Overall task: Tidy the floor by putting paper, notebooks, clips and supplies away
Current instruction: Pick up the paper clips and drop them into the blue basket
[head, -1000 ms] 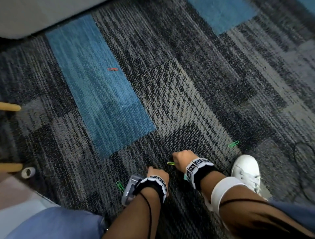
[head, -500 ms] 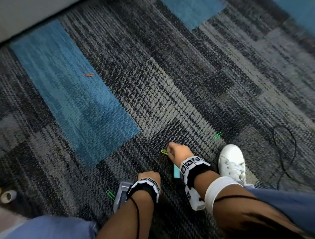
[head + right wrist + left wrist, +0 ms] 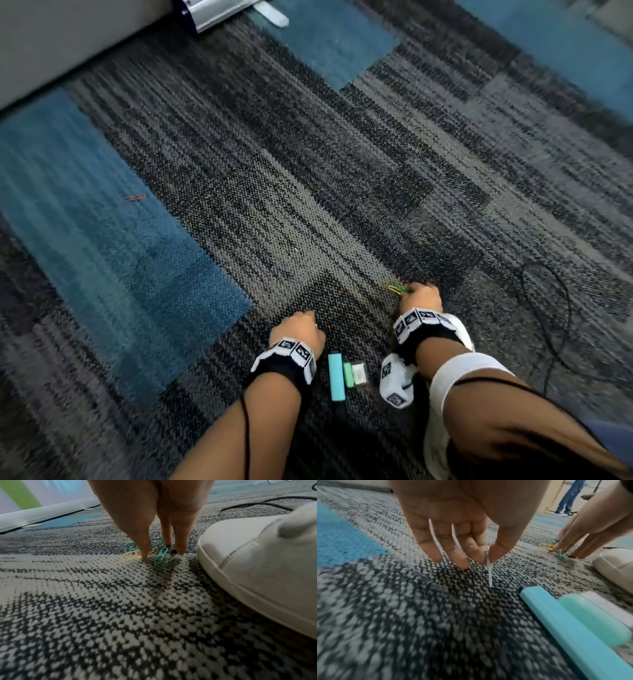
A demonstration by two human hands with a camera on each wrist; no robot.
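Note:
My right hand (image 3: 418, 294) reaches down to the carpet beside a white shoe (image 3: 457, 330). Its thumb and fingertips (image 3: 179, 549) close round a small cluster of clips: a yellow paper clip (image 3: 131, 556) under the thumb, a green paper clip (image 3: 160, 557) between thumb and fingers, and another green one (image 3: 131, 546) behind. My left hand (image 3: 486, 561) hovers just above the carpet, fingers pointing down, thumb and forefinger pinching a thin white strip (image 3: 489, 573); more white strips show between its fingers. A red paper clip (image 3: 135, 197) lies far left on a blue carpet tile.
A teal bar-shaped item (image 3: 336, 377) and a small green and white item (image 3: 355, 375) lie on the carpet between my wrists. A black cable (image 3: 561, 308) loops at the right. A grey wall base (image 3: 51, 51) runs along the far left. Another person's legs (image 3: 570, 496) stand far off.
My right hand carried the yellow clip rightward to the green clip by the shoe. My left hand moved forward, off the grey object, which is out of view now.

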